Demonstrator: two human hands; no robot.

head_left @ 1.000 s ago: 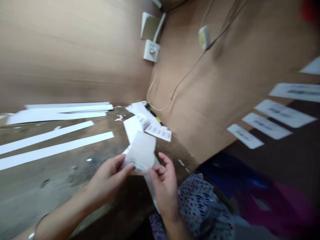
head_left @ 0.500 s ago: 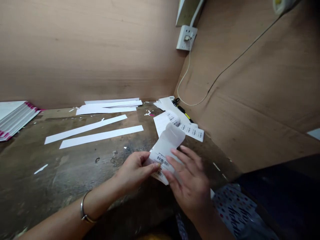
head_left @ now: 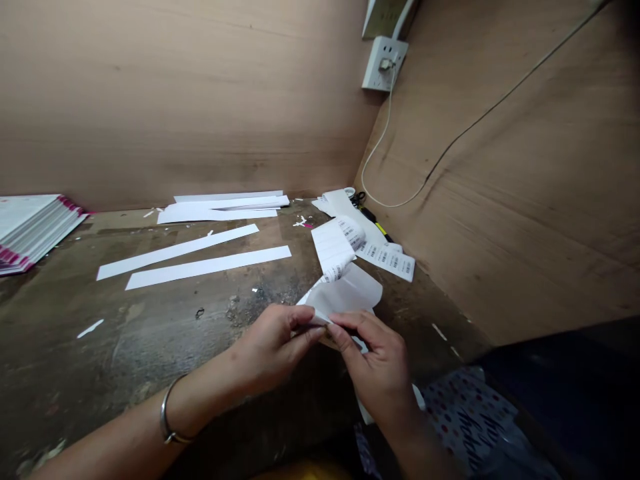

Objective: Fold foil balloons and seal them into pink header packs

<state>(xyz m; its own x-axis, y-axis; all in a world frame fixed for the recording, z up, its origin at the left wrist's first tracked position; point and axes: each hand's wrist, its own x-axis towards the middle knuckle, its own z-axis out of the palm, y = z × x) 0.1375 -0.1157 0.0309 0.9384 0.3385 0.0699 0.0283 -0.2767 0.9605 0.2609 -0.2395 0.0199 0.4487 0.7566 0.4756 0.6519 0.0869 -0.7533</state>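
Observation:
Both my hands pinch a strip of barcode labels [head_left: 345, 292] just above the worktable [head_left: 165, 360]. My left hand [head_left: 280, 343], with a metal bangle at the wrist, has thumb and finger closed on the strip's near edge. Fingertip to fingertip with it, my right hand [head_left: 375, 353] is closed on the same edge. The strip curls upward beyond the fingers with its blank side showing. Behind it lies more of the label strip [head_left: 333, 247], folded over itself, and a printed label end [head_left: 390, 260] lies flat to the right.
Two white paper strips [head_left: 210, 268] lie left of the hands, with a pile of strips [head_left: 225, 207] behind. A stack of pink-edged sheets [head_left: 40, 230] sits far left. A cable [head_left: 425, 179] hangs from the wall socket [head_left: 385, 63]. A dotted plastic bag [head_left: 465, 413] is lower right.
My right hand has gone from spread fingers over the labels to a pinch beside my left. The strip has bent, hiding its printed front. The view has shifted slightly.

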